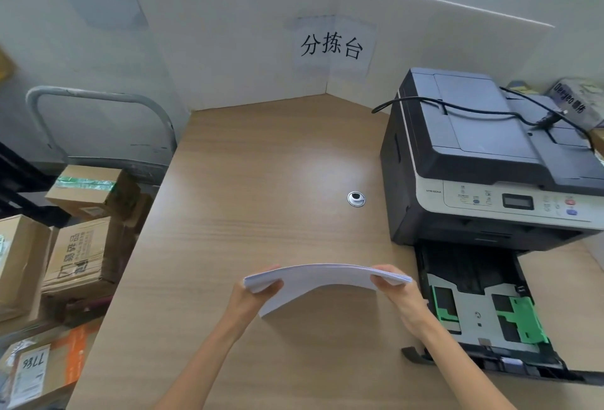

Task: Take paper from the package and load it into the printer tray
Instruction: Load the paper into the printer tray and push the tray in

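Off the desk's left edge, taped cardboard boxes (88, 246) crowd the floor below a grey metal cart handle (98, 99). The wood-grain desk (261, 181) lies broad and bare out to the white corner panels. Above its near middle the left hand (258, 292) pinches one end of a white paper stack (323, 282), bowed upward and lifted off the surface; the right hand (397, 295) grips the other end, forearms angled inward. Just right, the black printer tray (483, 311) stands pulled out with green guides, below the glossy printer (490, 161).
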{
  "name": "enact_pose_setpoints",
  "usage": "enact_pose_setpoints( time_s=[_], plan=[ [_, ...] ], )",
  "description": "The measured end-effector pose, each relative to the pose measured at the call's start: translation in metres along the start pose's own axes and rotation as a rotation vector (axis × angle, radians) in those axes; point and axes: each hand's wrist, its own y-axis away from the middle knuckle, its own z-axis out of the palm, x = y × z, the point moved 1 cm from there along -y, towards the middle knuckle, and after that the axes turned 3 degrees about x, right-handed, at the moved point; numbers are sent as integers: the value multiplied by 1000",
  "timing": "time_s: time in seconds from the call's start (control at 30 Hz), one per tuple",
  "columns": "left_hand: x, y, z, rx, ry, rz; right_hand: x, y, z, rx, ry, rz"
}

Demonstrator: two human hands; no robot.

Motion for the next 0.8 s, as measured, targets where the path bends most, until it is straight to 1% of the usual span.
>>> enact_pose_setpoints(
  time_s=[0.07,0.17,0.27,0.33,0.4,0.5,0.6,0.73,0.8],
  plan=[
    [-3,-2,3,33,-37,5,-1,-1,-1,6,-56,-5],
    [-9,-5,5,-8,-122,28,-2,-3,-2,27,-120,24],
    [-15,-6,1,-23,-199,64,-1,-5,-6,49,-261,58],
    [-17,-6,2,-22,-193,69,-1,-6,-6,52,-297,61],
    [-10,-2,6,-12,-138,65,-4,-6,-3,97,-304,92],
    [1,7,13,3,24,79,-10,-7,2,173,-313,127],
    [0,10,15,59,162,101,-11,-8,2,212,-335,135],
    [0,17,21,118,242,85,-9,-9,3,243,-352,148],
    [2,20,23,162,231,100,-9,-9,5,255,-346,152]
  ],
)
